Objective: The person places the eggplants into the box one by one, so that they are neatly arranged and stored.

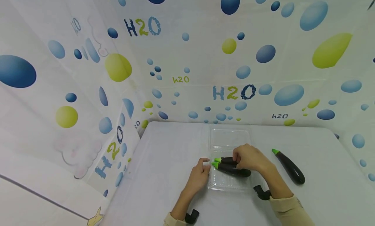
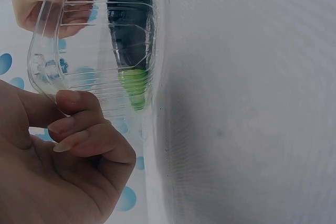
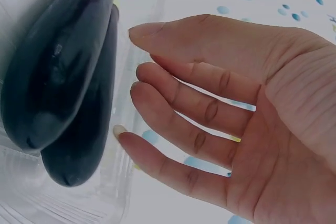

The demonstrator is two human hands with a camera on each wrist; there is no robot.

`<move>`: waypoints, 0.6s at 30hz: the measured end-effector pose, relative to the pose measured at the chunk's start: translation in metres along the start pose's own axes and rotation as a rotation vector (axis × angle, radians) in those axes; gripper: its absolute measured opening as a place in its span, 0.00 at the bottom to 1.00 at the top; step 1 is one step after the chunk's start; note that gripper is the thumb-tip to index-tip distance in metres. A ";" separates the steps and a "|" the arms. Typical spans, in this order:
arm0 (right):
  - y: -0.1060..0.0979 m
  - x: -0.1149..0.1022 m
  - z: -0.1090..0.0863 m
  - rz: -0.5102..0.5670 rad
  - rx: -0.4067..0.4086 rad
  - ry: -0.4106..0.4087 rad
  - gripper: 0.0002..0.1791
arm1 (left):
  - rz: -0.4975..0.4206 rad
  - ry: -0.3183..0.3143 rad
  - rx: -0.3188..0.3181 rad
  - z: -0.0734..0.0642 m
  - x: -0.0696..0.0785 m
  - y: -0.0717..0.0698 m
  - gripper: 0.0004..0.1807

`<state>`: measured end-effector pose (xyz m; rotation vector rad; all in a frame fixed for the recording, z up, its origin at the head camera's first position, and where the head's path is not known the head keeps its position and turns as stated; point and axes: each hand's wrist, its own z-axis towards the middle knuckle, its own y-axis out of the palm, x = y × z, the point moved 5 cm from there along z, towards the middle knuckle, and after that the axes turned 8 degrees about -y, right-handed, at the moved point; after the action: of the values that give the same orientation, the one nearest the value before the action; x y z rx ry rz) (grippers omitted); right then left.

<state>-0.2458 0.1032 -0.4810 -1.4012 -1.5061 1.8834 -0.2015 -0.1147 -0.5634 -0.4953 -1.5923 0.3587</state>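
Two dark eggplants with bright green stem ends lie side by side in a clear plastic clamshell container (image 1: 218, 183). The nearer eggplant (image 1: 232, 170) partly covers the farther eggplant (image 1: 224, 160). My left hand (image 1: 199, 176) pinches the container's left rim between thumb and index finger; the other fingers curl beside it in the left wrist view. Over the right part of the box is my right hand (image 1: 251, 158). The right wrist view shows its fingers (image 3: 173, 98) loosely bent, holding nothing, a small gap away from the eggplants.
A third eggplant (image 1: 290, 166) lies on the white table (image 1: 170, 144), right of the container. The container's lid (image 1: 229, 136) is folded back flat toward the far table edge. Behind and to the left hangs a white sheet (image 1: 199, 50) printed with blue and green dots.
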 end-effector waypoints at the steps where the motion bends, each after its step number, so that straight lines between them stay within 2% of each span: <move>1: -0.001 0.000 -0.001 0.000 0.002 -0.005 0.13 | 0.000 -0.001 0.000 0.000 0.000 0.000 0.18; 11: -0.015 0.002 -0.009 0.012 0.023 -0.039 0.10 | 0.008 -0.025 -0.009 0.000 -0.001 0.001 0.18; 18: -0.025 0.006 -0.018 0.028 0.058 -0.019 0.09 | 0.015 -0.010 -0.003 -0.001 0.004 0.000 0.18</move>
<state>-0.2407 0.1269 -0.4611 -1.3901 -1.4361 1.9460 -0.2003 -0.1128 -0.5598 -0.5085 -1.5996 0.3706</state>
